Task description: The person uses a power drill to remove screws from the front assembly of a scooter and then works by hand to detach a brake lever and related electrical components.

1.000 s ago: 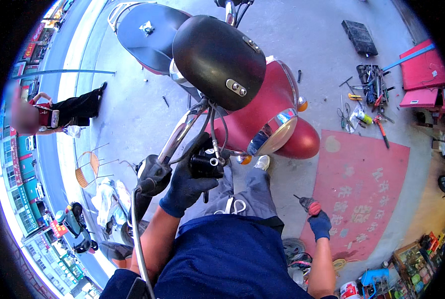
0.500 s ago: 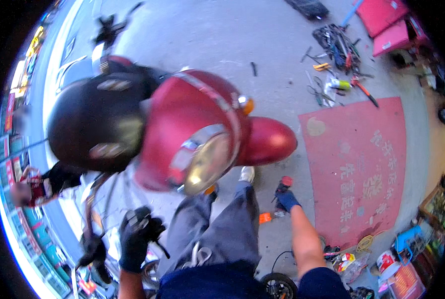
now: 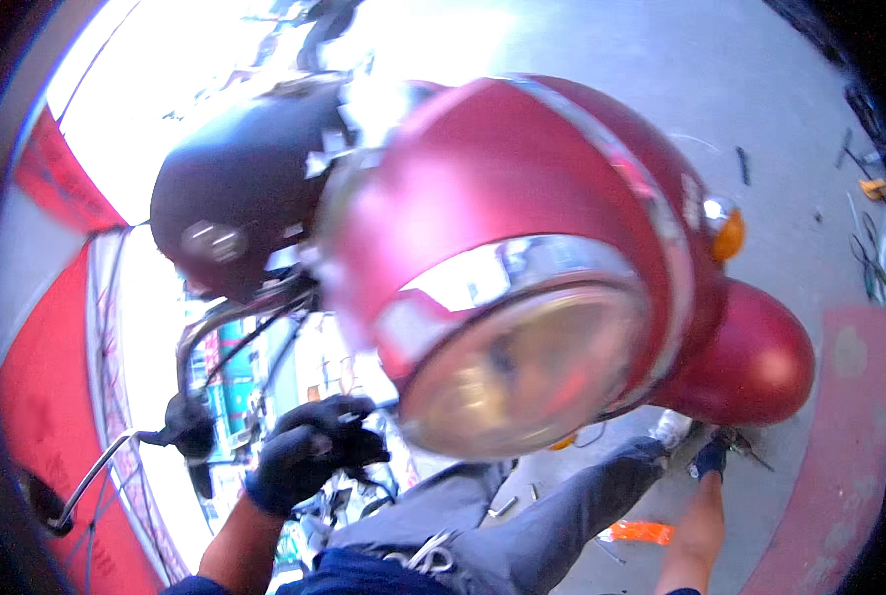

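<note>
A dark red motor scooter front (image 3: 522,178) with a round headlight (image 3: 532,367) and a chrome strip fills the middle of the view. Below left of the headlight, my left hand (image 3: 309,456) in a dark glove is closed, its fingers curled around something dark that I cannot make out. Beneath the red front fender (image 3: 760,357), my right hand (image 3: 710,458) in a dark blue glove reaches low. It is closed on a dark thing with a thin end, blurred and partly hidden.
A handlebar (image 3: 190,347) with a dark grip and a mirror stem juts out on the left. The black housing (image 3: 254,188) sits behind the headlight. An orange piece (image 3: 641,533) lies on the floor by my leg. Tools (image 3: 874,238) and a red mat (image 3: 844,446) lie at right.
My view has tilted and come closer to the scooter, so the headlight looks larger. My right hand has gone further forward, beneath the fender; my left hand is nearer the headlight.
</note>
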The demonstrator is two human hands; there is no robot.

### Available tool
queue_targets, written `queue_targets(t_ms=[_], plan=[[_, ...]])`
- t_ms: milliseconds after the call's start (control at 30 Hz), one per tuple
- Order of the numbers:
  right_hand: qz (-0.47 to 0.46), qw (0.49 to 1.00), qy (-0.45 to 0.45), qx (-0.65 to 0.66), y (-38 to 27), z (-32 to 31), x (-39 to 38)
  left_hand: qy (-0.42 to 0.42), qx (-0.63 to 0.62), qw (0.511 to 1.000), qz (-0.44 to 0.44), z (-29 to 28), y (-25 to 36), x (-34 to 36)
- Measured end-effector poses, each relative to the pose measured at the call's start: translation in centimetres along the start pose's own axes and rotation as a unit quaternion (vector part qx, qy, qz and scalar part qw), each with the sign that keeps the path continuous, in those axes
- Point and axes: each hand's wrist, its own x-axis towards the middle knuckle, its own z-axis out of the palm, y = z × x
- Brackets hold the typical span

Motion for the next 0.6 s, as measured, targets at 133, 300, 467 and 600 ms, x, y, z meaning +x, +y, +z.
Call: queue_targets(t_ms=[133,300,467,600], plan=[[-0.210,0.974,-0.075,-0.042,-1.3,2.0,-3.6,-0.053,0.036,0.998,-0.013,0.0,0.4,2.2],[-0.467,0.860,-0.205,-0.002,-21.8,2.4,-27.5,-0.190,-0.149,0.970,-0.027,-6.4,-4.3,3.1],[-0.405,0.874,-0.167,0.211,-37.6,3.6,-42.7,-0.265,-0.079,0.961,0.003,-5.3,-3.3,3.4],[-0.262,0.866,-0.249,0.346,-40.1,2.0,-40.9,-0.392,-0.041,0.918,0.046,-6.9,-2.1,5.8]])
